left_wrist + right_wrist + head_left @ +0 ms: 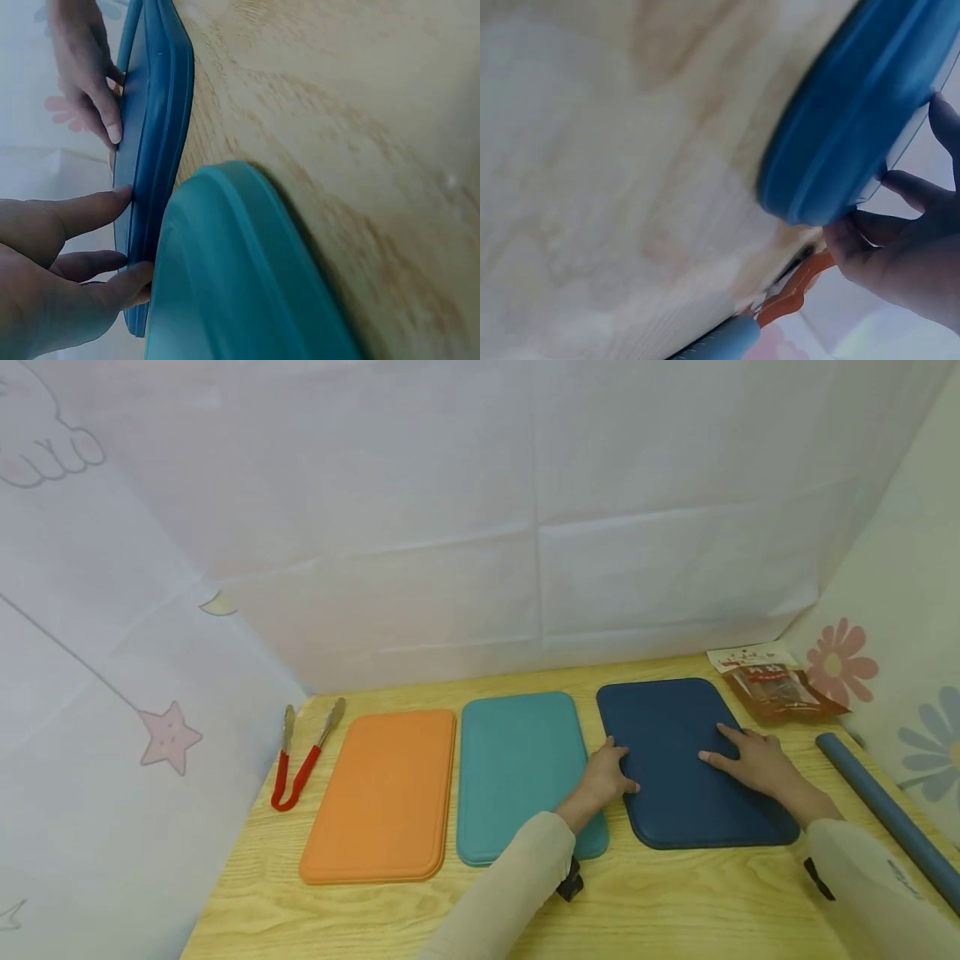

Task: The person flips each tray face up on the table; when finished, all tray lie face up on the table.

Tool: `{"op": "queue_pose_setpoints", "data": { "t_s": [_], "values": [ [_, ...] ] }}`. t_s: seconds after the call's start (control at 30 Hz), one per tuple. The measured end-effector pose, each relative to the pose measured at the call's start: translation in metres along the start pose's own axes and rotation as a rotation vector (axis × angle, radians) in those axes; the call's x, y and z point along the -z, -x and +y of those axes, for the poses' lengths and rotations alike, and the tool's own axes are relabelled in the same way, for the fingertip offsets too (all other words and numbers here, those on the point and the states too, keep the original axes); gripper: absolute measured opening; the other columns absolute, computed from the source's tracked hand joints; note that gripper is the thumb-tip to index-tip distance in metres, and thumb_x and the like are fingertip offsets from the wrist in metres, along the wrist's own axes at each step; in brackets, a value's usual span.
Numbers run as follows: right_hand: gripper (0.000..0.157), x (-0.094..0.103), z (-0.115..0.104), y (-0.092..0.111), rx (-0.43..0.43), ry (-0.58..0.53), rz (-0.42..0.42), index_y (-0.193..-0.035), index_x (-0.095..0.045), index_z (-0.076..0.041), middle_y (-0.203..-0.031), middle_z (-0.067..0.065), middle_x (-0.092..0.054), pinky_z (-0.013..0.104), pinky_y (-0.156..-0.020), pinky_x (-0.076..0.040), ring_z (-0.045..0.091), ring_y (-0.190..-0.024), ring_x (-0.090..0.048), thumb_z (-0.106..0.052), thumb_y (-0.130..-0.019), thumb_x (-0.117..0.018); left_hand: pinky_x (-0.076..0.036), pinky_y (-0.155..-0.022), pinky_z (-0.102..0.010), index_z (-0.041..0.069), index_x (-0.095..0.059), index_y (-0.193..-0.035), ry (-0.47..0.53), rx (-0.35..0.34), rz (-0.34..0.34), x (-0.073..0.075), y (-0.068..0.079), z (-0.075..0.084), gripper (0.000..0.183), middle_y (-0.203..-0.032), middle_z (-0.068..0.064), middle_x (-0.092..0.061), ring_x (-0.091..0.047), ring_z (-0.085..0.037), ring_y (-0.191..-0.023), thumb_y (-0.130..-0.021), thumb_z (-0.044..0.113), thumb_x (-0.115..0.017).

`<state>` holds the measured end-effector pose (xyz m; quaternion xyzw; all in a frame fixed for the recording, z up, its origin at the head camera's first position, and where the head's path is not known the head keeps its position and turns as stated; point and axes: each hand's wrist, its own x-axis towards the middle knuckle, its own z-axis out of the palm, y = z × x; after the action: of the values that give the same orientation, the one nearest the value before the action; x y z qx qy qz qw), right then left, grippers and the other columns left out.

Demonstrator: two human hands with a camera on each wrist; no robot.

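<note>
A flat dark blue rectangular piece [663, 718] with rounded corners lies on the right side of the table; its stepped edge shows in the left wrist view. My left hand [602, 774] holds its left edge, thumb over the top and fingertips along the side. At the right edge, my right hand [761, 764] has thumb and forefinger spread over the top surface. In the right wrist view a lower finger of that hand [907, 244] comes round the side near a corner. A similar teal piece [517, 760] lies just left, under my left forearm.
An orange piece [382, 793] of the same shape lies further left, beside red-handled tongs [296, 768] standing spread. A reddish-brown food packet [780, 685] sits at the back right corner. A blue-grey roll [885, 806] runs along the right edge. Cloth walls [420, 527] enclose the table.
</note>
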<state>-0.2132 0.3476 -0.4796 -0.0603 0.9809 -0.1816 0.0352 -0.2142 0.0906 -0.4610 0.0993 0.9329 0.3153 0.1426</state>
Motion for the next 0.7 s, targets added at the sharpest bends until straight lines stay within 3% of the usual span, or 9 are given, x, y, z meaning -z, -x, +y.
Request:
{"op": "queue_pose_setpoints", "data": {
  "t_s": [0.17,0.33,0.43,0.6,0.7],
  "values": [
    [0.086,0.011,-0.003,-0.004,-0.072,-0.111,-0.043,-0.14,-0.036,0.015,-0.134,0.047,-0.032,0.071,-0.092,-0.031,0.063,-0.117,-0.036,-0.055,-0.093,-0.055,-0.043,-0.102,-0.027,0.012,-0.053,-0.139,0.0,-0.015,-0.003,-0.001,0.001,-0.001,0.067,-0.154,-0.007,-0.032,-0.04,-0.023,-0.136,-0.078,0.016,-0.082],
    [0.086,0.021,0.0,-0.002,-0.209,-0.452,-0.113,-0.146,-0.03,0.008,-0.146,0.041,-0.02,0.069,-0.097,-0.031,0.06,-0.128,-0.024,-0.058,-0.095,-0.048,-0.044,-0.1,-0.025,0.011,-0.052,-0.14,0.007,-0.036,-0.01,-0.002,0.002,-0.006,0.068,-0.155,-0.01,-0.031,-0.039,-0.022,-0.136,-0.078,0.017,-0.082],
    [0.085,0.023,0.008,0.001,-0.246,-0.56,-0.117,-0.149,-0.028,0.005,-0.15,0.037,-0.016,0.068,-0.1,-0.03,0.058,-0.132,-0.021,-0.057,-0.095,-0.048,-0.044,-0.099,-0.024,0.011,-0.052,-0.14,-0.005,-0.042,-0.017,-0.003,0.001,-0.007,0.069,-0.154,-0.01,-0.031,-0.04,-0.021,-0.135,-0.078,0.018,-0.082],
    [0.079,0.031,0.019,0.009,-0.279,-0.609,-0.075,-0.149,-0.029,0.004,-0.147,0.037,-0.026,0.059,-0.097,-0.042,0.052,-0.127,-0.036,-0.05,-0.096,-0.052,-0.044,-0.098,-0.021,0.009,-0.056,-0.136,-0.09,-0.08,-0.031,0.002,0.001,-0.003,0.065,-0.149,-0.012,-0.039,-0.044,-0.021,-0.133,-0.077,0.017,-0.083],
    [0.078,0.038,0.023,0.011,-0.268,-0.67,-0.042,-0.148,-0.031,0.005,-0.131,0.023,-0.054,0.048,-0.092,-0.05,0.022,-0.107,-0.061,-0.044,-0.094,-0.06,-0.045,-0.096,-0.021,0.008,-0.058,-0.134,-0.121,-0.085,-0.047,0.009,0.0,0.001,0.062,-0.147,-0.013,-0.042,-0.044,-0.022,-0.132,-0.077,0.016,-0.083]
  ]
}}
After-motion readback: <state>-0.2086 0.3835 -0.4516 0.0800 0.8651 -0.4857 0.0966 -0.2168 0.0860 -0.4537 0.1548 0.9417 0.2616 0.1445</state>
